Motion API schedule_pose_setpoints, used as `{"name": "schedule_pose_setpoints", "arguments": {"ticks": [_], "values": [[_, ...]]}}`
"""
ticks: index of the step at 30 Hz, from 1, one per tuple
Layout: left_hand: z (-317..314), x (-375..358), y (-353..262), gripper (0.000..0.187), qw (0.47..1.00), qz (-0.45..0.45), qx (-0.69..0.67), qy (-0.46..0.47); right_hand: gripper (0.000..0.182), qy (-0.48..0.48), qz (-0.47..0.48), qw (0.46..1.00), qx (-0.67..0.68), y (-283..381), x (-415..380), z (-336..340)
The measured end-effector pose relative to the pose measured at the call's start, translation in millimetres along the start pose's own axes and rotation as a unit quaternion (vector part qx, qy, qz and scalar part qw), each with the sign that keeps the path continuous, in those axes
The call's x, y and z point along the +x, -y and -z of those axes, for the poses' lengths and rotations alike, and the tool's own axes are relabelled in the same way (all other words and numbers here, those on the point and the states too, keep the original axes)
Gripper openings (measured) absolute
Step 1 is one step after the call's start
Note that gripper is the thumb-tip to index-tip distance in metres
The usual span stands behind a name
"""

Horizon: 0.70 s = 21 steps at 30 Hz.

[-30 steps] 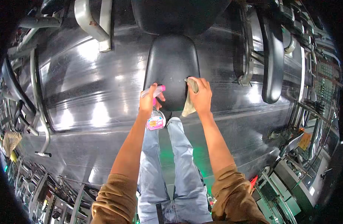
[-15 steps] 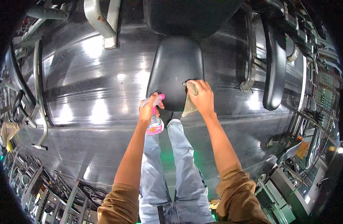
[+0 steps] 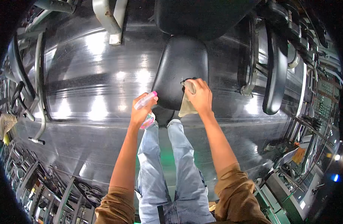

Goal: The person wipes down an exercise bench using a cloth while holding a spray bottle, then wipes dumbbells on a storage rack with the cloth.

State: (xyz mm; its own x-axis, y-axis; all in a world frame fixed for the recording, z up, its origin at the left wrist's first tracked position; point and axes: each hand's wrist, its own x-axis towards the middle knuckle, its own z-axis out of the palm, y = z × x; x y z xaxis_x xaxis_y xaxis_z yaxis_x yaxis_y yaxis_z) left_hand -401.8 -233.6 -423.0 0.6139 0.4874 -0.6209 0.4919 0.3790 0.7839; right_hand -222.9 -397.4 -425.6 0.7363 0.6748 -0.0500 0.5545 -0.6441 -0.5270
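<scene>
My left hand (image 3: 141, 108) is wrapped round a clear spray bottle (image 3: 148, 121) with a pink nozzle and a pink label, beside the left edge of a black padded seat (image 3: 179, 63). The nozzle points toward the seat. My right hand (image 3: 200, 98) grips a beige cloth (image 3: 188, 107) over the seat's lower right part. The cloth hangs down past the seat's near edge, and a dark bit of it or of something else shows at my fingertips.
Ahead, a larger black pad (image 3: 205, 18) adjoins the seat. A metal frame leg (image 3: 115, 37) stands at upper left. To the right is a long black bench pad (image 3: 275, 71). Weight plates (image 3: 90, 192) lie at lower left.
My left hand has moved left with the spray bottle, away from the seat, and the bottle has turned. My right hand has shifted slightly left with the cloth. The view has shifted a little.
</scene>
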Motion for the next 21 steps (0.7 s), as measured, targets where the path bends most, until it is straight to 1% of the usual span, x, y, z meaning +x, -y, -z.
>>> {"name": "schedule_pose_setpoints", "arguments": {"ticks": [1,3,5,6,7,8,9,11,12,13,14,15,17,18,19,21], "values": [[0.9,-0.5,2.7,0.02,1.0,-0.015,-0.01,0.002,0.026,-0.027,-0.018,0.999,-0.003,2.3,1.9,-2.4],[4.9,-0.5,8.6,0.02,0.999,-0.031,-0.02,0.003,0.025,-0.039,-0.029,0.999,0.0,12.7,-5.9,-6.8],[9.4,-0.9,15.8,0.02,0.998,-0.059,-0.033,0.018,0.027,0.007,0.02,0.999,0.041,24.1,-19.9,-8.6],[10.8,-2.1,16.1,0.02,0.997,-0.059,-0.034,0.018,0.028,0.056,0.048,0.997,0.039,27.8,-26.5,-10.0],[12.2,-2.5,16.1,0.019,0.995,-0.069,-0.069,0.032,0.025,0.071,0.087,0.993,0.023,30.5,-30.9,-11.6],[13.7,-1.8,15.8,0.018,0.99,-0.079,-0.104,0.046,0.023,0.093,0.096,0.991,0.013,29.3,-31.6,-11.2],[15.5,-2.0,15.9,0.018,0.99,-0.078,-0.105,0.046,0.02,0.115,0.104,0.988,0.003,29.8,-31.0,-7.6],[19.4,-0.4,15.6,0.022,0.981,-0.051,-0.145,0.119,0.021,0.097,0.1,0.99,0.003,25.0,-15.4,-4.8],[19.6,0.3,14.7,0.022,0.981,-0.051,-0.146,0.119,0.022,0.079,0.095,0.992,0.005,21.1,-4.7,-2.9],[18.8,0.6,13.3,0.023,0.987,-0.045,-0.109,0.109,0.024,0.059,0.08,0.995,-0.012,18.2,6.3,2.6],[18.3,0.8,12.0,0.024,0.992,-0.038,-0.071,0.099,0.025,0.032,0.05,0.998,-0.015,15.1,16.4,1.7],[18.6,1.8,11.6,0.024,0.992,-0.036,-0.072,0.099,0.026,0.005,0.021,1.0,-0.018,14.4,22.5,0.7],[19.1,4.4,10.1,0.025,0.999,-0.006,-0.015,0.05,0.025,-0.01,0.006,1.0,-0.015,20.3,22.0,-6.0],[19.3,4.6,8.2,0.025,0.999,-0.005,-0.017,0.051,0.024,-0.027,-0.009,1.0,-0.013,24.9,21.6,-10.0],[19.3,5.0,5.8,0.023,0.999,0.011,-0.013,0.035,0.024,-0.026,-0.009,1.0,-0.015,30.1,17.0,-15.0],[19.1,7.9,4.9,0.021,0.999,0.028,-0.01,0.018,0.026,0.009,0.023,0.999,0.028,43.1,-0.4,-23.8]]}}
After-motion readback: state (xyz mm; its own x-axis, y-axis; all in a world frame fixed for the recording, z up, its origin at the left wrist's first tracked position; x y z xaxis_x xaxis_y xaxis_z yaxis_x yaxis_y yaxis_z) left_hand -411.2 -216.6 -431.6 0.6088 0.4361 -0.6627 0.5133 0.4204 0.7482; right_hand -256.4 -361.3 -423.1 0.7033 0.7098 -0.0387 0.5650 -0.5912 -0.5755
